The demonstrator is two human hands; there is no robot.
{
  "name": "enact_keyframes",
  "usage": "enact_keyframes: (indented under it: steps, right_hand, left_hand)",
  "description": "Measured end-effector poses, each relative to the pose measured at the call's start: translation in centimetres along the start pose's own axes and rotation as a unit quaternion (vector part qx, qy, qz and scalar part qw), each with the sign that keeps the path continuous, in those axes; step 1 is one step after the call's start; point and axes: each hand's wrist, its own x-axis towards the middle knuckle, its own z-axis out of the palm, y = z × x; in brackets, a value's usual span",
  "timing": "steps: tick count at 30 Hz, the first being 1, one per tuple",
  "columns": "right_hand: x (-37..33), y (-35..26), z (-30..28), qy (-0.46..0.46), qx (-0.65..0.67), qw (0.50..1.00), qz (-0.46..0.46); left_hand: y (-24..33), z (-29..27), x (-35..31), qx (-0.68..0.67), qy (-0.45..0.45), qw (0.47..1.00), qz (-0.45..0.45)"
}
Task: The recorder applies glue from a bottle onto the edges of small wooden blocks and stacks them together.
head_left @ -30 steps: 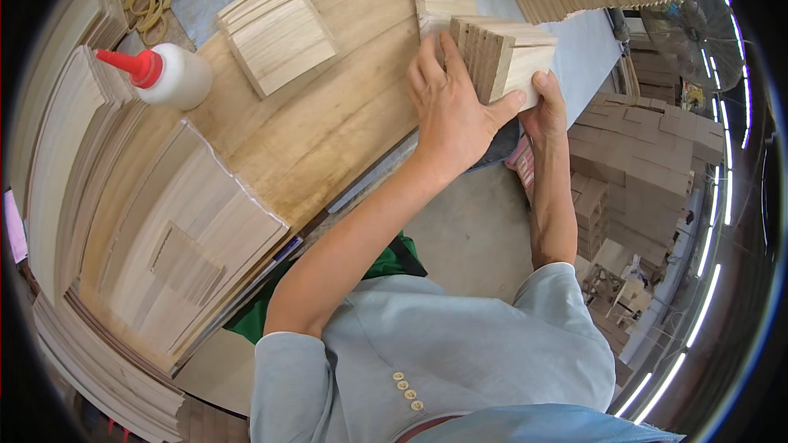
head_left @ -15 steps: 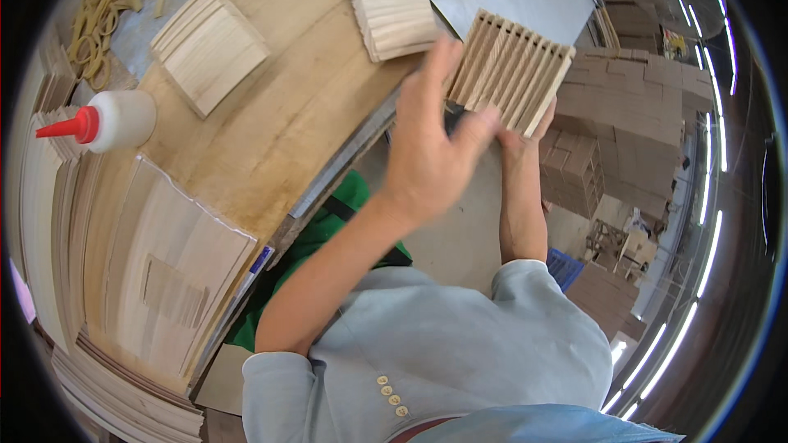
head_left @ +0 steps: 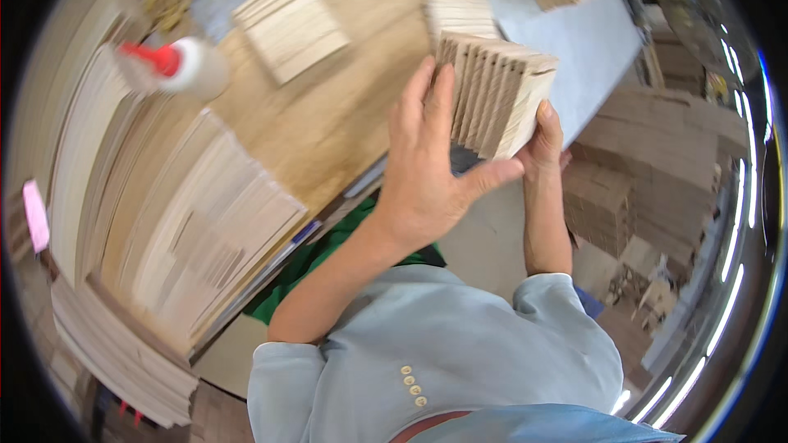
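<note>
**Both hands squeezing a bundle of wood slats**

Left hand (head_left: pixel 427 172) and right hand (head_left: pixel 543 143) clamp a stack of thin wood slats (head_left: pixel 497 94) from opposite sides, held edge-up over the workbench (head_left: pixel 345 115), probably to keep them flush. Glue bottle (head_left: pixel 176 66) lies well apart.

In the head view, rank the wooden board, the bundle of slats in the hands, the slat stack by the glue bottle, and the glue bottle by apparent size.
1. wooden board, largest.
2. bundle of slats, held in both hands; being nearer the camera may make it look bigger.
3. slat stack, looks close to the bundle, so the order of these two is unsure.
4. glue bottle, smallest.
</note>
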Motion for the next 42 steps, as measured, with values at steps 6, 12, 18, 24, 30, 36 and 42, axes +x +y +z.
enact_keyframes:
  steps: [6, 12, 18, 24, 30, 36, 42]
  right_hand:
    - [2.5, 1.2, 8.5, -0.093, -0.106, 0.987, 0.077]
    - [4.8, 1.8, 13.6, -0.123, -0.182, 0.971, 0.095]
    - [5.7, 1.1, 15.2, -0.118, -0.230, 0.963, 0.077]
    - [6.3, 0.0, 16.5, -0.147, -0.268, 0.950, 0.056]
    - [7.6, 0.7, 16.6, -0.154, -0.291, 0.941, 0.079]
    - [6.7, 1.4, 15.2, -0.136, -0.253, 0.955, 0.073]
    - [4.6, 0.7, 13.5, -0.119, -0.242, 0.961, 0.065]
  left_hand:
    - [-1.2, -3.6, -2.1, -0.008, 0.130, 0.988, -0.086]
    - [-2.3, -6.5, -1.6, -0.022, 0.212, 0.971, -0.109]
    - [-2.5, -7.2, -0.8, -0.047, 0.223, 0.967, -0.114]
    - [-2.1, -7.5, -0.7, -0.018, 0.245, 0.966, -0.087]
    - [-3.7, -7.8, 0.9, -0.207, 0.228, 0.945, -0.112]
    - [-3.1, -7.3, 0.2, -0.057, 0.210, 0.964, -0.151]
    - [-2.1, -5.7, -1.2, 0.020, 0.234, 0.968, -0.088]
